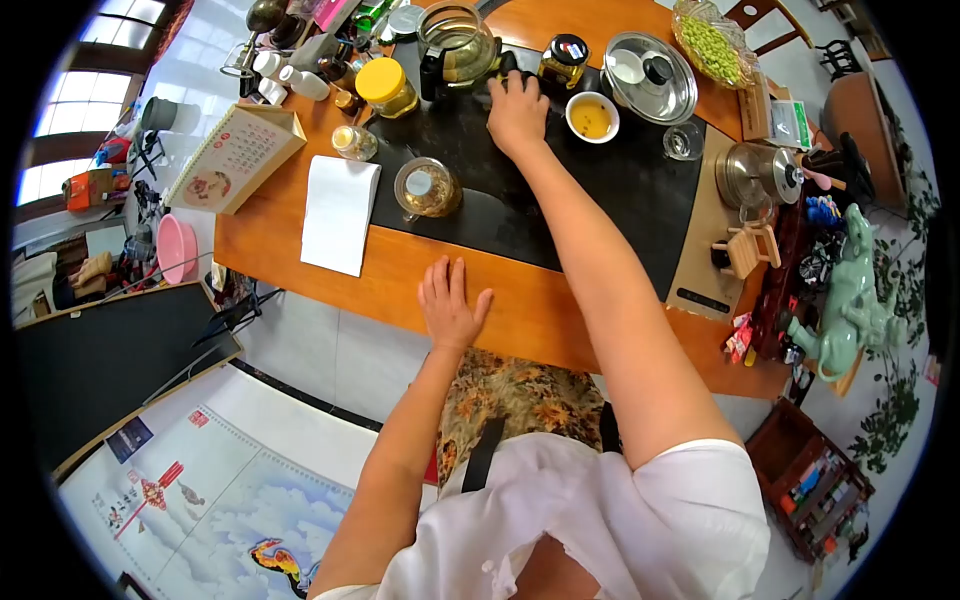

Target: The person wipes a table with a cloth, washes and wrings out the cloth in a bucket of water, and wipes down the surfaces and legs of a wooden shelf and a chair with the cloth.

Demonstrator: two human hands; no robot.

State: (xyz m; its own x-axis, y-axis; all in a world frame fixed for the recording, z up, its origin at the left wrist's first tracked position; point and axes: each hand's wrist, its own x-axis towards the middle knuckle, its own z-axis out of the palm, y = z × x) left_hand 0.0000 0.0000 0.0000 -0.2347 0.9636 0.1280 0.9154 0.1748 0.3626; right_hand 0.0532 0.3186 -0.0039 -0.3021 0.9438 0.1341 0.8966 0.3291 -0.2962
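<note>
While the right hand [518, 116] is reaching between the glass pot [462, 52] and white cup [592, 98], a sideways wrist bump could be causing spills. The cup is standing upright on the black mat [640, 185], its yellow drink [592, 122] showing specks. Whether the right fingers are gripping anything, nobody can tell; the left hand [452, 310] is lying loose on the table [390, 275].

Small dark object [507, 63], partly hidden, beside glass pot [458, 50]

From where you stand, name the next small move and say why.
Probably ease the right hand slightly away from the white bowl: the bowl is open, holds yellow liquid and stands close beside that hand. The left hand lies at the table's near edge, well apart from it.
</note>
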